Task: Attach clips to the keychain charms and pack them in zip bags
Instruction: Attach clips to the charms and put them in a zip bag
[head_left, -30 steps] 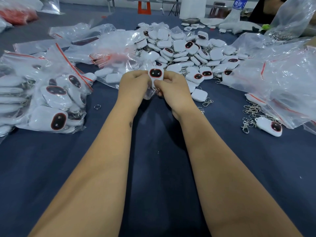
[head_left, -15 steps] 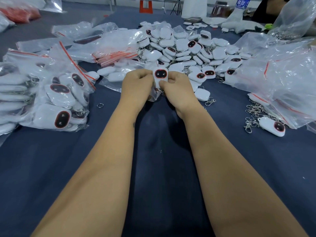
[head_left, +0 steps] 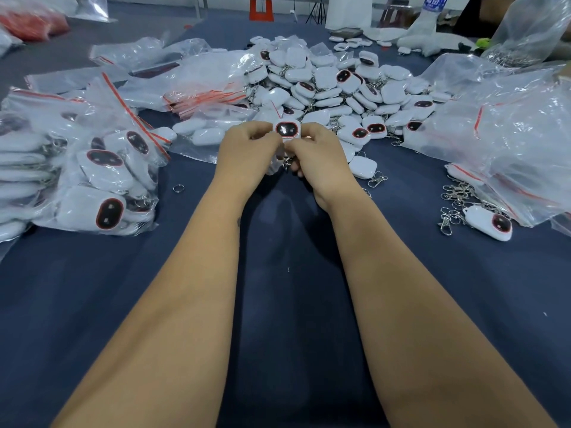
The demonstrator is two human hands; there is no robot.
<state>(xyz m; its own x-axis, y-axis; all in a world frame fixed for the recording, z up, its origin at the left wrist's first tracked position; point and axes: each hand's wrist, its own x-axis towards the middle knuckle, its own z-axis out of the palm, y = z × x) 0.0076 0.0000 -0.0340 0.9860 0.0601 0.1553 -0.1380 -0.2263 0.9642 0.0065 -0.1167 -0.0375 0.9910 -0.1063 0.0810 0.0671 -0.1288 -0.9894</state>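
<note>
Both hands, left hand [head_left: 247, 152] and right hand [head_left: 318, 156], pinched one white rounded plastic charm with a dark red-rimmed face [head_left: 287, 129] between curled fingers, above mid-bench. Bare dark-blue cloth bench [head_left: 290, 304] extended toward the near edge; filled clear zip bags [head_left: 92, 180] lined the left edge.

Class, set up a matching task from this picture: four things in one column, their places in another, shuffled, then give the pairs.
Things:
1. held charm
2. loose ring
3. clip heap
4. orange stool

Places:
A. far end of the room
B. between both hands
C. on the cloth, left of the left arm
D. by the single charm at right

Pairs: 1-B, 2-C, 3-D, 4-A
</note>
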